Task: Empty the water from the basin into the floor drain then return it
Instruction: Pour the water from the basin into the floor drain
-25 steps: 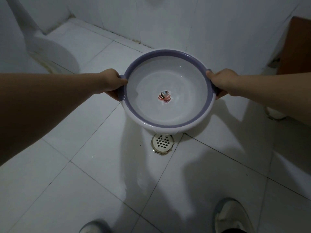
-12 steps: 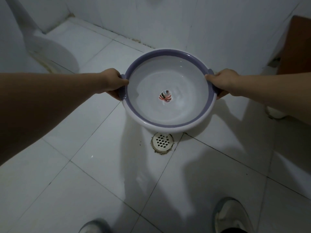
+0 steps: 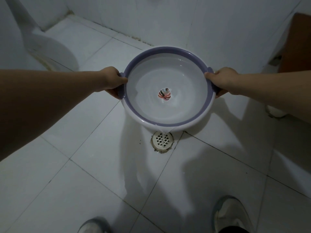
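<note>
A round white basin (image 3: 168,122) with a purple rim and a small coloured picture in its bottom hangs in the air, tilted towards me. My left hand (image 3: 112,81) grips its left handle and my right hand (image 3: 222,80) grips its right handle. Shallow water lies inside, and a thin stream runs over the near rim onto the round white floor drain (image 3: 162,140) directly below.
A white toilet (image 3: 42,46) stands at the far left. White tiled walls close the back, and a brown wooden piece (image 3: 296,44) stands at the far right. My two shoes (image 3: 232,214) rest on the white floor tiles near the bottom edge.
The basin has tipped further towards me, its near rim dropping. Water now spills over that rim onto the drain. Both hands keep the same grip.
</note>
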